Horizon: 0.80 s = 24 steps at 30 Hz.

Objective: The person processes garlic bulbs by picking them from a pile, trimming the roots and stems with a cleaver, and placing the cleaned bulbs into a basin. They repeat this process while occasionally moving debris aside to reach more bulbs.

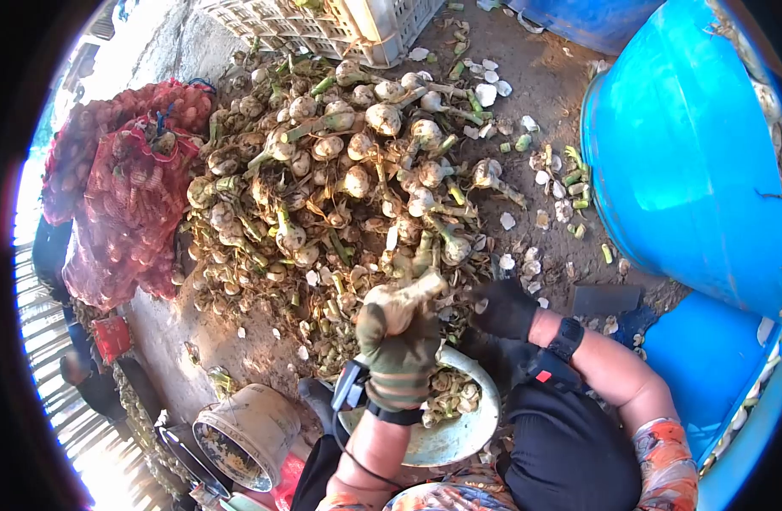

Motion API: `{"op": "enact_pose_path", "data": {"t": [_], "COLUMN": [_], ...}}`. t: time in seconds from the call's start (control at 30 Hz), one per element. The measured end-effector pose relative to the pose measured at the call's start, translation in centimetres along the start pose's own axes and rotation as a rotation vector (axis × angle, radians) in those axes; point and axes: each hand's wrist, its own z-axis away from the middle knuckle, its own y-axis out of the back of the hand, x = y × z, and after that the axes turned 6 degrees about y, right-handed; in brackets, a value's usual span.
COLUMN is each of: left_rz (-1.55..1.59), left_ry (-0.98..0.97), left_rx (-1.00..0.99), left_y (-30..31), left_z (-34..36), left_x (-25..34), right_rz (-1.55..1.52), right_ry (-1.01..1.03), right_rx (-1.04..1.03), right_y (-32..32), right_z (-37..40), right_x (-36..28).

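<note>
My left hand (401, 351), in a green striped glove, is closed around a garlic bulb (392, 308) whose cut stem points up to the right. Beside it my right hand (506, 310), in a dark glove, is curled closed; anything in its fingers is hidden. Below the left hand, a pale basin (486, 409) between my legs holds trimmed garlic (452, 396). Just beyond both hands spreads a large heap of garlic bulbs (323, 170) with dirty roots and stems.
Red mesh sacks (131, 204) full of bulbs lie at the left. A white crate (323, 30) stands at the back, a large blue tub (680, 136) at the right. A dirty bucket (254, 430) lies tipped at lower left. Peel and stem scraps (576, 183) litter the ground.
</note>
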Motion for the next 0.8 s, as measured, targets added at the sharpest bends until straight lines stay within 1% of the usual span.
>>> {"op": "enact_pose_path", "data": {"t": [0.07,0.1,0.13,0.2,0.23,0.27,0.3,0.33,0.37,0.4,0.43,0.47,0.5,0.57,0.6,0.67,0.7,0.73,0.77,0.8], "left_rz": [-0.286,-0.442,-1.096,-1.330,-1.143,-1.510,-1.665,-1.713,-1.927,-2.073,-2.188,-2.400,-2.623,-3.006,-3.006,-3.061,-3.050,-3.084,-3.085,-3.079], "left_ry": [0.075,0.312,0.547,0.699,0.581,0.425,0.223,0.038,-0.245,-0.448,-0.593,-0.517,-0.400,-0.125,-0.126,-0.108,-0.112,0.100,0.187,0.273], "left_rx": [-0.199,-0.114,-0.422,-0.724,-0.278,-0.254,-0.065,0.073,0.065,0.092,0.023,0.094,0.118,0.182,0.186,0.210,0.202,0.298,0.394,0.492], "left_y": [0.5,5.8,3.4,1.5,5.9,2.6,3.9,5.3,4.7,6.6,5.7,5.1,3.7,1.7,1.9,2.6,3.0,3.2,3.0,2.8], "left_z": [1.3,2.4,2.0,0.7,0.5,-0.8,-2.3,-4.8,-7.0,-9.4,-11.0,-12.1,-13.0,-13.4,-13.4,-13.1,-12.6,-12.5,-12.1,-11.5], "left_x": [1.0,3.7,5.9,7.7,7.3,7.3,7.6,7.2,6.9,7.2,6.8,6.5,5.7,4.1,4.2,4.8,5.5,6.1,6.6,7.1], "right_rz": [0.289,0.304,0.299,0.112,0.182,0.177,0.128,0.082,-0.029,-0.022,-0.023,-0.025,-0.019,0.085,0.085,0.057,0.052,0.041,0.030,0.025], "right_ry": [-0.134,-0.096,-0.097,-0.156,-0.184,-0.186,-0.201,-0.215,-0.306,-0.308,-0.307,-0.309,-0.316,-0.098,-0.095,-0.242,-0.242,-0.283,-0.325,-0.326], "right_rx": [-0.341,-0.325,-0.329,-0.223,-0.212,-0.210,-0.172,-0.132,-0.124,-0.122,-0.106,-0.093,-0.100,-0.023,-0.024,-0.053,-0.050,-0.051,-0.053,-0.052], "right_y": [-0.8,-0.9,-0.6,0.5,0.7,1.0,1.7,2.2,2.0,2.0,2.0,2.0,2.0,1.9,2.1,2.7,2.8,3.0,3.0,2.9], "right_z": [1.2,1.7,1.9,1.8,1.6,1.3,0.9,0.6,0.5,0.5,0.4,0.3,0.5,0.7,0.8,1.0,1.0,1.0,1.0,1.1], "right_x": [3.8,5.0,5.0,4.7,5.4,4.9,3.8,3.3,3.9,3.8,3.8,3.9,4.2,4.8,4.7,4.3,4.1,4.0,4.1,4.2]}}
